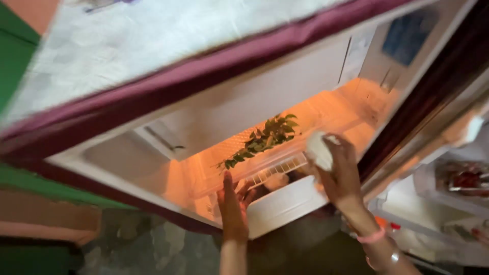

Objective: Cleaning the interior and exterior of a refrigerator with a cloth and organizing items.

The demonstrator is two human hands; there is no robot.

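Leafy sprig (264,138) above wire shelf (275,170), left hand (233,202) below, right hand (340,173) beside.

Dim, blurred view, lit from inside the fridge (326,66).
Orange glow just above both hands; motion smear throughout, edges darkest.

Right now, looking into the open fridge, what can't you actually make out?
- Head view: the white object in the right hand is motion-blurred, so its kind is unclear.
- Left hand fingertips vanish behind the white drawer front.
- Door shelf items are blurred and cut by the right edge.
- Leafy sprig: its stem end is hidden by the shelf.
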